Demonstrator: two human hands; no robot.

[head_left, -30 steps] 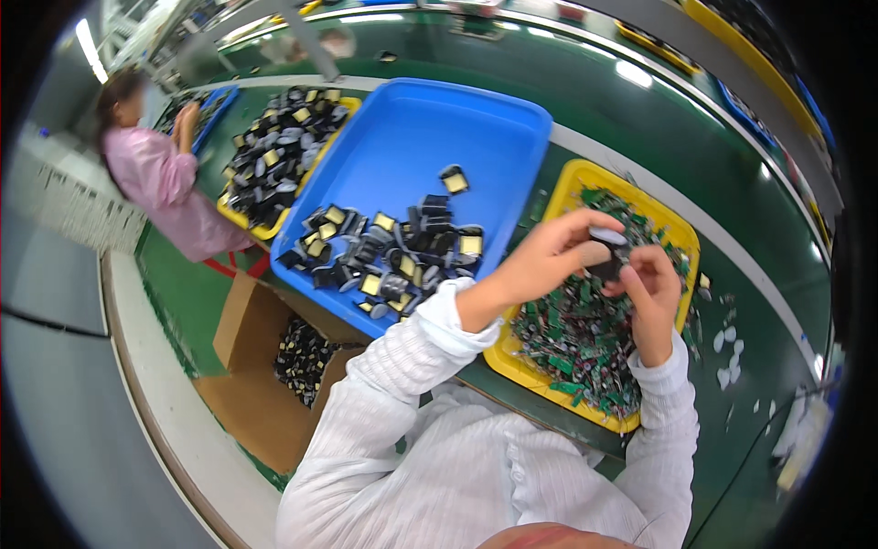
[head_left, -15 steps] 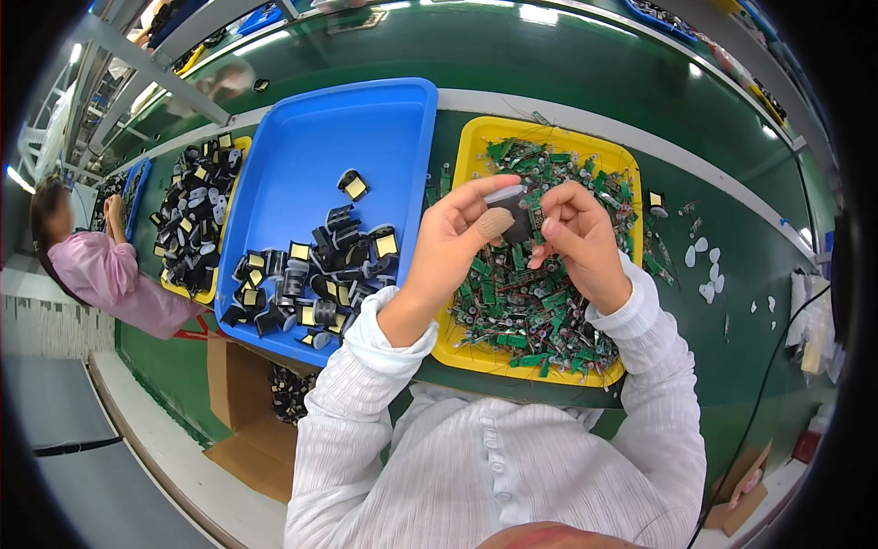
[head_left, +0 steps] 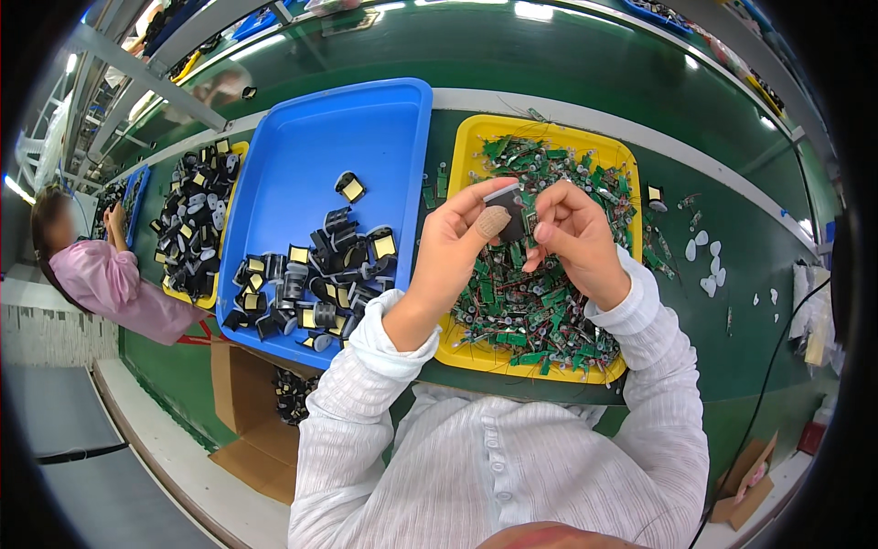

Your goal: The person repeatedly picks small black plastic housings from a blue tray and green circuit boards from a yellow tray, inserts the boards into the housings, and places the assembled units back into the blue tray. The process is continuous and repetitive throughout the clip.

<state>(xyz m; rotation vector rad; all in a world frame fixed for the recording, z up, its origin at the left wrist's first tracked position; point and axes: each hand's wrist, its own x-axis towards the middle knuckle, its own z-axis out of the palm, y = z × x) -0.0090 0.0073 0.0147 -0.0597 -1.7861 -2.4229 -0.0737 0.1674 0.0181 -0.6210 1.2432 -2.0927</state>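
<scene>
Housing (head_left: 512, 225), partly covered, is pinched in left hand (head_left: 450, 242), right hand (head_left: 582, 240) pinching a half-hidden green board (head_left: 530, 217).

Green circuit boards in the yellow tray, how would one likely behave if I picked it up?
One green circuit board would probably feel light and stiff, being small and flat-looking. Thin wires tangle among the boards, so it may snag and drag neighbours across the yellow tray.

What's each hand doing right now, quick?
Left hand: closed, holding a pale-edged black plastic casing.
Right hand: closed, pinching a small, narrow green circuit board at the casing's side.
</scene>
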